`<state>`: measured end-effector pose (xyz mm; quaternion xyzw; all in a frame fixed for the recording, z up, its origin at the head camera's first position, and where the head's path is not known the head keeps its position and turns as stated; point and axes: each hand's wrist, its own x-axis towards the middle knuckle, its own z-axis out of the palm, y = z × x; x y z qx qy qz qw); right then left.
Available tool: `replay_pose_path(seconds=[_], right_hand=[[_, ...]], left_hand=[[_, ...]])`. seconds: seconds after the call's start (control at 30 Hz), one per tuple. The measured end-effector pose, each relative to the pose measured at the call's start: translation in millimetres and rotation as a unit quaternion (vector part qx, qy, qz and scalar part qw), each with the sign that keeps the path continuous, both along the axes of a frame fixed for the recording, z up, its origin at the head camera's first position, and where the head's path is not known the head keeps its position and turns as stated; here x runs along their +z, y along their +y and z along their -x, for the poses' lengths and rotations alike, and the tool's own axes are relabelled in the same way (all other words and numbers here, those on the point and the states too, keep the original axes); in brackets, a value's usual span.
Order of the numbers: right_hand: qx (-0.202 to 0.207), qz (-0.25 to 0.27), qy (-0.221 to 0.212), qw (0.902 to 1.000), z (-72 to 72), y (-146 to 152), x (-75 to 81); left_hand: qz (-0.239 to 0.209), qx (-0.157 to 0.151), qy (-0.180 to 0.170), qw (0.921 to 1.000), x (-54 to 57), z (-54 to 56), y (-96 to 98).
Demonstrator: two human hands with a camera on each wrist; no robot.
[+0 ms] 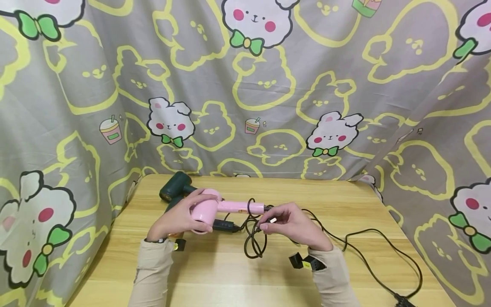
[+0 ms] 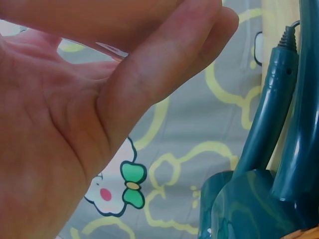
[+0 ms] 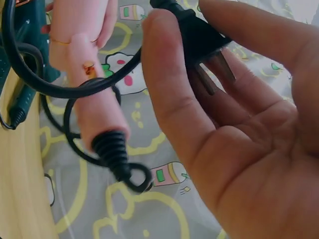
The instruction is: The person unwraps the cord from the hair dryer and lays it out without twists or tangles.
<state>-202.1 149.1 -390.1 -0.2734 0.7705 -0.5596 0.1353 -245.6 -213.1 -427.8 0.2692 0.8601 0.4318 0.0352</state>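
Observation:
My left hand (image 1: 178, 219) grips the barrel of a pink hair dryer (image 1: 205, 211), thumb on the near side and fingers over the top. Its handle (image 1: 239, 207) points right, above the wooden table. A black cord (image 3: 60, 93) loops round that handle and hangs in coils below it. Between thumb and fingers, my right hand (image 1: 295, 224) pinches the black plug (image 3: 199, 35) of this cord, just right of the handle's end. Two metal pins (image 3: 205, 82) of the plug show in the right wrist view, turned toward the palm.
Two dark green hair dryers (image 1: 177, 187) lie at the table's back left, partly behind the left hand; one handle (image 1: 225, 225) reaches under the pink dryer. Another black cord (image 1: 377, 230) runs across the right side to a dark plug (image 1: 402, 300). Patterned curtain (image 1: 284, 98) surrounds the table (image 1: 230, 281).

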Motion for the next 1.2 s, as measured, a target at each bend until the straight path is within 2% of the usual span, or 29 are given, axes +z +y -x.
replay_pose_path(seconds=[0.27,0.53,0.73,0.93,1.2], right_hand=[[-0.002,-0.048,-0.025,0.9985,12.4,6.4,-9.1],[-0.037,-0.009,-0.092,0.9950,27.1,13.7,-23.5],[-0.067,-0.005,-0.086,0.9940,33.2,17.6,-30.6],[-0.093,0.023,-0.085,0.9917,39.3,20.3,-38.6],[-0.159,0.073,-0.067,0.9823,44.1,23.9,-41.7]], left_hand=[[-0.003,0.013,0.011,0.9999,2.2,-1.8,-7.5],[-0.007,0.016,0.020,0.9997,1.7,-1.3,-9.0],[-0.007,0.018,0.027,0.9994,1.7,-0.4,-10.0],[-0.011,0.013,0.017,0.9997,2.7,-1.7,-9.3],[-0.010,-0.017,0.015,0.9997,4.0,-3.4,-3.2]])
